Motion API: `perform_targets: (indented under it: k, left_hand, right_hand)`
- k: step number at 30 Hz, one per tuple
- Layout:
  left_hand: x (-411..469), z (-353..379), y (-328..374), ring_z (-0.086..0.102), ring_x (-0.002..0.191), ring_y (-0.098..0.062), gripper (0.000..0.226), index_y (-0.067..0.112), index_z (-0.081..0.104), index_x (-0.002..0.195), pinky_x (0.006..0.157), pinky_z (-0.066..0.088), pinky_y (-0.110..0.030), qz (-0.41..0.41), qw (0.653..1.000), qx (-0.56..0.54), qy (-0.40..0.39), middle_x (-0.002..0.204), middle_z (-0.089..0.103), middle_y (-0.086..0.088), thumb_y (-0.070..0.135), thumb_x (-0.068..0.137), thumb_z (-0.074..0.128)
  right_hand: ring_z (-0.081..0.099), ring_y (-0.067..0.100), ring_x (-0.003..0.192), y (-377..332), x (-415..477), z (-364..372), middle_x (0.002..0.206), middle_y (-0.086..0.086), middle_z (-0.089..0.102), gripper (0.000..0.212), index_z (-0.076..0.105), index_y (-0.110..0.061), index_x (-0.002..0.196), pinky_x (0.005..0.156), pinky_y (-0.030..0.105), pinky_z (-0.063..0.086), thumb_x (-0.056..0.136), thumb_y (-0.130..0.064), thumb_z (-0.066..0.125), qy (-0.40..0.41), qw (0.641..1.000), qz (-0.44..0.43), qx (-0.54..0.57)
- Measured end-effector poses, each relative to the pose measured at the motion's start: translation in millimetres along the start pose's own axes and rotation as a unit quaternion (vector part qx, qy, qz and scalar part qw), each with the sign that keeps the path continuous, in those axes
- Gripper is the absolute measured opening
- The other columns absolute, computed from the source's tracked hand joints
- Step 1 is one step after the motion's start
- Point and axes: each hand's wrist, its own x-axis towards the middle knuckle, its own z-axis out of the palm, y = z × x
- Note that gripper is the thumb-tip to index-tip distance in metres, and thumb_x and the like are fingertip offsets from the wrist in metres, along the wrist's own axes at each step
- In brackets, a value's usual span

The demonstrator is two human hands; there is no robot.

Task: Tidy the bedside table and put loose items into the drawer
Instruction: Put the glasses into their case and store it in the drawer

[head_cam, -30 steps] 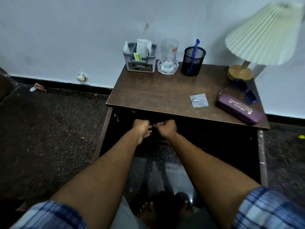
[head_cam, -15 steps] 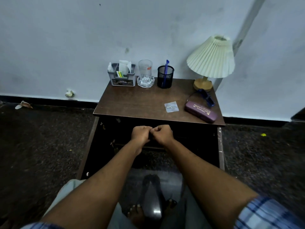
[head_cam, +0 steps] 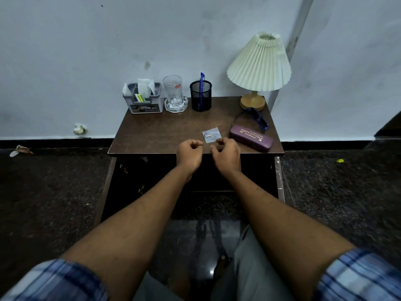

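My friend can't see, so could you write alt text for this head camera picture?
Two bare hands, left and right, hover loosely curled over the front edge of a brown bedside table holding a small plastic packet, purple glasses case and lamp.

— What carries everything?
— A dark brown wooden worktop (head_cam: 156, 131), square against a pale wall.
— And along its back edge?
— From the back left corner: a grey caddy (head_cam: 143, 101) with papers and markers, a clear glass (head_cam: 173, 90) standing in a glass dish (head_cam: 175, 104), then a black mesh cup (head_cam: 201, 95) with a blue pen (head_cam: 202, 83).
— The back right corner?
— A lamp (head_cam: 258, 68) with a pleated cream shade on a wooden base. Just in front of it lie blue glasses (head_cam: 257, 118).
— Nearer the front edge?
— A purple spectacle case (head_cam: 251, 137) lies slantwise by the right edge, and a small clear packet (head_cam: 211, 135) sits just left of it.
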Motion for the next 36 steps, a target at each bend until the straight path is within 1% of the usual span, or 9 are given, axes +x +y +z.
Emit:
perform_targets:
  k: [7,11,17,22,25,27,29,32,36]
  left_hand:
    - [39,5,8,0.069,0.101,-0.032,0.021,0.016,0.073,0.100,0.087,0.055,-0.036,0.015,0.999,0.045,0.005,0.102,0.075,-0.007,0.010,0.089,0.057]
    - [56,13,5,0.070,0.099,-0.021,0.020,0.014,0.073,0.102,0.094,0.054,-0.031,0.024,0.998,0.051,-0.009,0.106,0.075,-0.005,0.010,0.090,0.058]
    - [80,20,4,0.066,0.111,-0.022,0.031,0.002,0.071,0.115,0.100,0.049,-0.030,0.054,0.988,0.142,-0.016,0.120,0.072,-0.015,0.005,0.093,0.050]
    - [93,22,6,0.070,0.091,-0.020,0.029,0.001,0.078,0.093,0.087,0.054,-0.031,0.069,0.981,0.175,-0.053,0.099,0.077,-0.017,0.001,0.086,0.050]
    - [97,22,2,0.064,0.084,-0.014,0.026,0.004,0.077,0.094,0.086,0.055,-0.030,0.039,0.988,0.131,-0.074,0.098,0.077,-0.014,0.003,0.088,0.052]
    - [96,20,2,0.062,0.076,-0.015,0.021,0.008,0.075,0.093,0.073,0.055,-0.030,0.019,0.991,0.093,-0.093,0.092,0.075,-0.013,0.005,0.090,0.055]
    - [91,17,4,0.057,0.062,-0.012,0.019,0.012,0.073,0.088,0.058,0.047,-0.023,0.005,0.993,0.066,-0.101,0.079,0.069,-0.008,0.006,0.090,0.055]
    - [81,14,7,0.048,0.051,-0.012,0.024,0.013,0.067,0.075,0.050,0.039,-0.022,-0.013,0.994,0.028,-0.107,0.063,0.058,-0.006,0.005,0.094,0.055]
    - [64,6,9,0.048,0.052,-0.013,0.015,0.007,0.067,0.092,0.046,0.040,-0.020,-0.033,0.992,-0.007,-0.119,0.072,0.058,-0.011,0.009,0.099,0.054]
  right_hand:
    - [0.056,0.032,0.118,6,19,18,0.127,0.015,0.054,0.047,0.059,-0.004,0.130,0.096,0.036,0.045,0.092,-0.030,0.070,0.036,0.998,0.014,-0.059]
    - [0.060,0.036,0.112,4,29,26,0.130,0.013,0.048,0.047,0.058,-0.005,0.126,0.092,0.042,0.049,0.094,-0.039,0.067,0.040,0.993,0.024,-0.109]
    - [0.060,0.035,0.113,2,35,33,0.132,0.012,0.047,0.048,0.053,-0.009,0.133,0.093,0.042,0.050,0.095,-0.035,0.064,0.039,0.986,-0.007,-0.164]
    - [0.061,0.036,0.112,2,40,33,0.132,0.011,0.044,0.051,0.050,-0.013,0.136,0.093,0.044,0.050,0.093,-0.036,0.067,0.025,0.988,0.007,-0.153]
    - [0.063,0.033,0.107,4,39,30,0.131,0.008,0.042,0.056,0.048,-0.016,0.140,0.090,0.043,0.052,0.091,-0.034,0.068,0.037,0.990,-0.001,-0.139]
    - [0.063,0.031,0.103,5,36,29,0.129,0.006,0.043,0.054,0.049,-0.018,0.142,0.088,0.042,0.054,0.092,-0.031,0.066,0.045,0.991,-0.011,-0.125]
    - [0.064,0.030,0.101,6,35,29,0.127,0.006,0.046,0.045,0.053,-0.019,0.137,0.085,0.041,0.054,0.094,-0.028,0.063,0.055,0.991,-0.017,-0.118]
    - [0.063,0.027,0.105,6,33,30,0.123,0.005,0.056,0.033,0.061,-0.021,0.126,0.085,0.037,0.051,0.093,-0.024,0.063,0.074,0.995,0.000,-0.062]
    - [0.067,0.024,0.101,5,32,29,0.108,0.004,0.071,0.021,0.073,-0.017,0.109,0.089,0.036,0.054,0.090,-0.017,0.064,0.068,0.997,0.021,0.036]
